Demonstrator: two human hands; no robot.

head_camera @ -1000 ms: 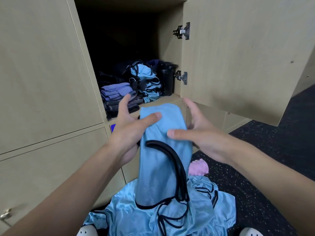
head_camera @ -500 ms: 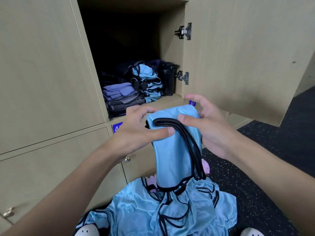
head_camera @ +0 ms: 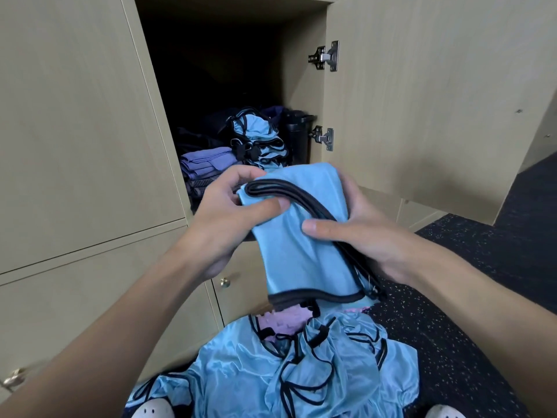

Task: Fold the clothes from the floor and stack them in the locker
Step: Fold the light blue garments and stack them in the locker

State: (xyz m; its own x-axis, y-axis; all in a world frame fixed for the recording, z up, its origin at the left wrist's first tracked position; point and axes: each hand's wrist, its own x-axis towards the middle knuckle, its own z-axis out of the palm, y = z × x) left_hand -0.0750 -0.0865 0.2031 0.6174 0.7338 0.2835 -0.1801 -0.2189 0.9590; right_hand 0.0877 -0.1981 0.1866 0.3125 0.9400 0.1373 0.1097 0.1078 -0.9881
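Garment (head_camera: 301, 251): folded, between both hands; light blue, black trim.
Left hand (head_camera: 220, 227): grips its 9 o'clock edge.
Right hand (head_camera: 370, 239): grips its 3 o'clock edge.

The light was soft and even, falling on the locker fronts from the room side, and the pale locker door (head_camera: 422, 101) stood bright without glare. It reached only the front of the open locker (head_camera: 304, 95); the back lay near black, swallowing the dark clothes there. The upper hinge (head_camera: 327, 57) caught a small glint. The blue bib (head_camera: 301, 251) held between the left hand (head_camera: 229, 218) and the right hand (head_camera: 370, 233) showed a mild satin sheen, as did the pile of bibs (head_camera: 301, 372) below. The right hand's lower edge was softened by motion blur. Towards the edges the wide lens bowed the panel lines and stretched the forearms
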